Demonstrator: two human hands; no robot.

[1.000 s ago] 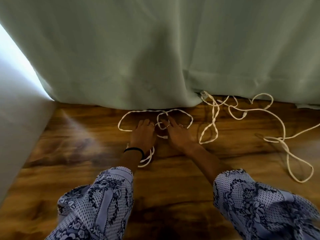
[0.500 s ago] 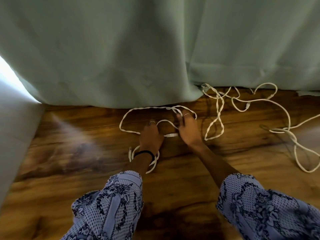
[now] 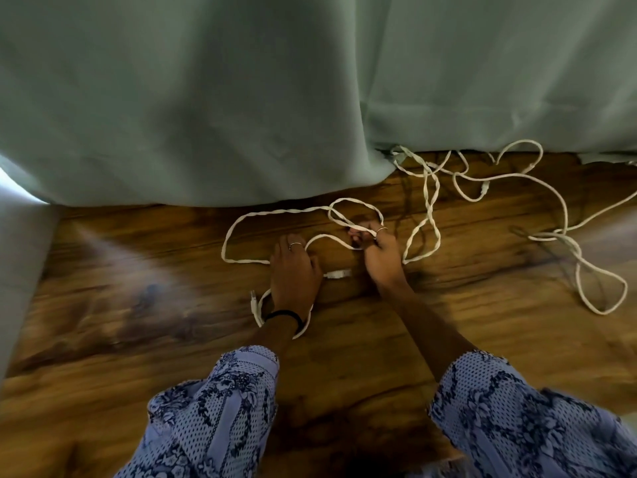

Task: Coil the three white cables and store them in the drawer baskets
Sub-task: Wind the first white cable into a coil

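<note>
- Nearest me, my two patterned blue sleeves (image 3: 220,408) reach forward over the wooden floor (image 3: 362,374).
- My left hand (image 3: 294,276) lies palm down on the floor, a black band on its wrist. A small coil of white cable (image 3: 256,307) loops around that wrist. The fingers point ahead, close together; whether they pinch the strand passing under them I cannot tell.
- A white plug end (image 3: 337,273) rests on the floor between my hands, just beside my left one.
- My right hand (image 3: 381,257) has its fingers curled, pinching a white cable loop (image 3: 355,210) that arcs up toward the curtain and back.
- From there the same strand runs left in a wide curve to my left hand.
- To the right, more tangled white cable (image 3: 551,232) sprawls over the floor, twisted in places, one end going under the hem.
- Farthest off, a pale green curtain (image 3: 206,98) hangs down to the floor.
</note>
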